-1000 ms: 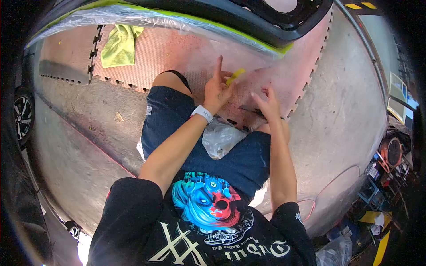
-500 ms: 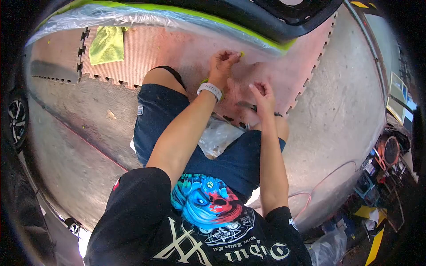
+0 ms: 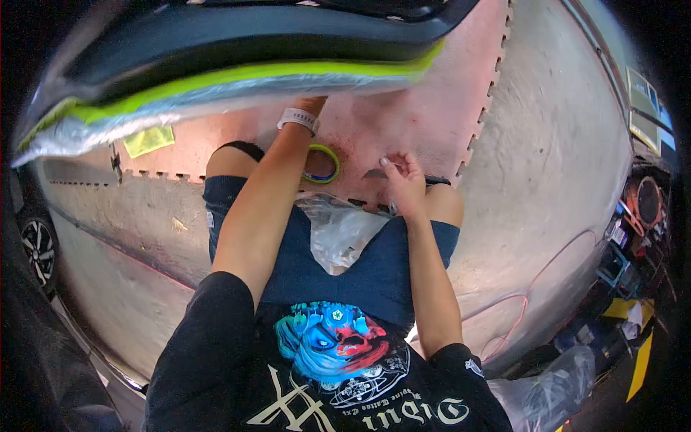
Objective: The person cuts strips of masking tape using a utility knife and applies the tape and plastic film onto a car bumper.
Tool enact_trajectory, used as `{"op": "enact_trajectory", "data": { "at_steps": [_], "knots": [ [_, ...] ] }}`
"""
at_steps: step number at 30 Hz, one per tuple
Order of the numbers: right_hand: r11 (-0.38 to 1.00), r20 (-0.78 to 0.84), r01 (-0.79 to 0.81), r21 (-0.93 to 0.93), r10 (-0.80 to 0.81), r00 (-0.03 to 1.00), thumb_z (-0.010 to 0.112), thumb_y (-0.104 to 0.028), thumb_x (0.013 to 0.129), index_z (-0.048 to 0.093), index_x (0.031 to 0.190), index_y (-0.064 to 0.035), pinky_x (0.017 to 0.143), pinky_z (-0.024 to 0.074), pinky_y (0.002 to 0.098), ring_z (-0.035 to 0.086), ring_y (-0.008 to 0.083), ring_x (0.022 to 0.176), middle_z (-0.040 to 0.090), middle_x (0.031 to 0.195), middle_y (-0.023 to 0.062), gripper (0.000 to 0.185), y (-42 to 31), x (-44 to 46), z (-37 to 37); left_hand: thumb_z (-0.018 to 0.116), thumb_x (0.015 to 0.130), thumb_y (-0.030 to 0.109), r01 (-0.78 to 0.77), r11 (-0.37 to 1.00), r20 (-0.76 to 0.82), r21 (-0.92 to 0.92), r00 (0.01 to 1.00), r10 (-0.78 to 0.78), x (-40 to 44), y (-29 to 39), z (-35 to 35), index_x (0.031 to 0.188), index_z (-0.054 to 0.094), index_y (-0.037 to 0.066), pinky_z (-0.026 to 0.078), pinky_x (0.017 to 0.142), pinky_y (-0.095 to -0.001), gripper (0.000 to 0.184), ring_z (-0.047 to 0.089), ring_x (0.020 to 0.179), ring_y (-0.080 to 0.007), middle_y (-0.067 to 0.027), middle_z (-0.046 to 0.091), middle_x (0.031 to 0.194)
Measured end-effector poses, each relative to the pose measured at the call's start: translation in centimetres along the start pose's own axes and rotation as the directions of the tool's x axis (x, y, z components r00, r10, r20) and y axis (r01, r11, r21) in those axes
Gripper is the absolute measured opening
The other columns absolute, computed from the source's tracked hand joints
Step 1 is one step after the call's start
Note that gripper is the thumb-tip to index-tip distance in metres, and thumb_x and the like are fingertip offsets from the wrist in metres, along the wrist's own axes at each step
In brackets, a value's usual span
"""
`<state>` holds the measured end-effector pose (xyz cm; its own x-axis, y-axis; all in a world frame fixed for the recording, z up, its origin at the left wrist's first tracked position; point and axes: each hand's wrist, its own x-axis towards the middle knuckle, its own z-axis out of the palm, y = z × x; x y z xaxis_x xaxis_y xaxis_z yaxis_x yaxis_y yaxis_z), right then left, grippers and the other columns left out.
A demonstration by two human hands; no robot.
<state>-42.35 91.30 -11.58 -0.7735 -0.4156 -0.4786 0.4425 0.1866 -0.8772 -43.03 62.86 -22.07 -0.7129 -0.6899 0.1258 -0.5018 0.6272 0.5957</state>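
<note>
The left hand (image 3: 312, 105) reaches under the plastic film (image 3: 216, 99); its fingers are hidden, so I cannot tell if they are apart or clamped on something. The right hand (image 3: 404, 180) is half curled above the mat (image 3: 450, 93), thumb near the fingertips — whether they meet, or pinch something small, I cannot tell. Close to it appears a dark flat object (image 3: 374, 173), partly covered by the hand. Beside the left forearm is a yellow-green tape roll (image 3: 336, 165), one side hidden by the arm. Farther forward, green tape (image 3: 245, 73) runs along the black panel (image 3: 237, 45) — the film hangs from this edge, partly covering a yellow-green cloth (image 3: 149, 141).
</note>
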Motion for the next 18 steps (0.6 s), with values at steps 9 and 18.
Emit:
{"op": "enact_trajectory", "data": {
  "at_steps": [9,18],
  "knots": [
    [1.0,0.051,-0.006,0.026,0.004,0.999,0.075,-0.012,0.093,0.062,0.109,-0.0029,0.087,0.0508,0.0301,0.061,0.0136,0.097,0.062,0.105,0.0035,0.022,1.2,0.6,0.1,0.067,0.096,0.022,0.111,0.994,0.07,0.013,0.991,-0.111,4.1,-2.8,-0.9,0.119,0.066,0.0,0.051,0.096,-0.0418,0.033,0.064,0.113,-0.0287,-0.0186,0.068,0.123],
    [0.997,0.165,0.061,0.037,-0.066,0.984,0.073,0.001,0.09,0.06,0.119,-0.002,0.097,0.0481,0.0309,0.059,0.0145,0.107,0.06,0.11,0.0034,0.031,1.0,1.4,1.3,0.065,0.096,0.02,0.135,0.99,0.099,0.044,0.985,-0.139,10.8,-6.6,3.6,0.122,0.065,0.001,0.051,0.097,-0.0428,0.032,0.063,0.115,-0.0293,-0.0188,0.066,0.126]
  ]
}}
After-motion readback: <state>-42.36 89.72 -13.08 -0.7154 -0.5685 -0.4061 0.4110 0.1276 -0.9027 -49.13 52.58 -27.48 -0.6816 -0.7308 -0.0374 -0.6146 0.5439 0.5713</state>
